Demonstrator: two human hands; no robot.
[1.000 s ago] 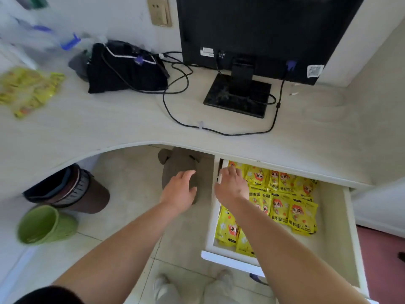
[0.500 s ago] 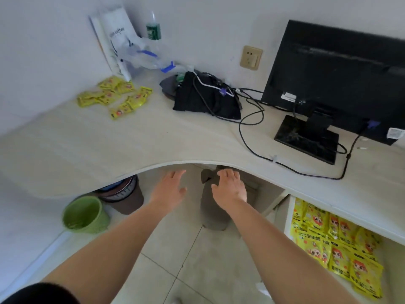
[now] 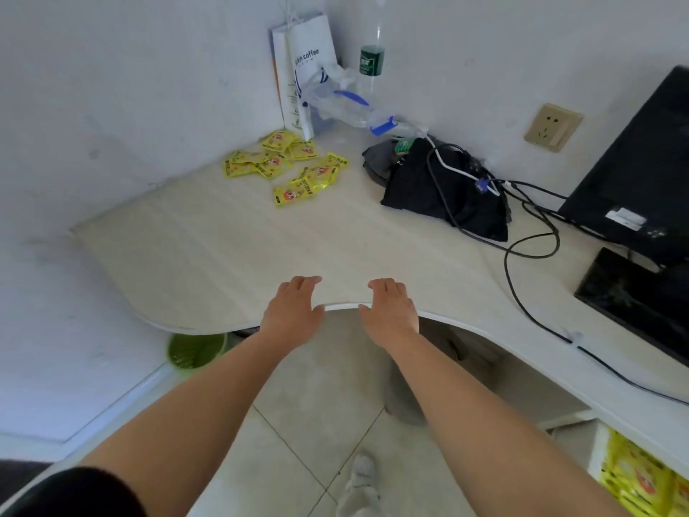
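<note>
now that you have turned away from the drawer: the open white drawer (image 3: pixel 593 453), where your right hand lay among its packets a second ago, has slid to the lower right corner of the view. the pale wood-grain corner desk (image 3: pixel 223 255) now fills the middle.
left hand (image 3: pixel 294 311): empty, palm down, fingers loosely straight and close together over the curved front edge of the desk. it has come up from below the desktop.
right hand (image 3: pixel 391 315): empty too, fingers relaxed, with no packet brought from the drawer. it sits just beside the left hand, a narrow gap between them.
contact: you cannot tell whether your fingertips rest on the desktop or hover just above it.
task's thing: the small yellow foil snack packets (image 3: pixel 287 166), printed with a red cartoon face, lie scattered flat in the far corner of the desk. they are near the wall, in front of the white paper coffee bag (image 3: pixel 305 65).
relative to your hands: well apart, ahead and slightly left, with only bare desktop between. the nearest packet is closer to your left hand.
what it means: your work seems to have shifted from the drawer to this loose pile. a forward reach looks like the next step, and nothing is gripped yet.
watch for: the black fabric bag (image 3: pixel 440 192) draped with cables lies just right of the pile, so keep your right hand clear of it.
</note>
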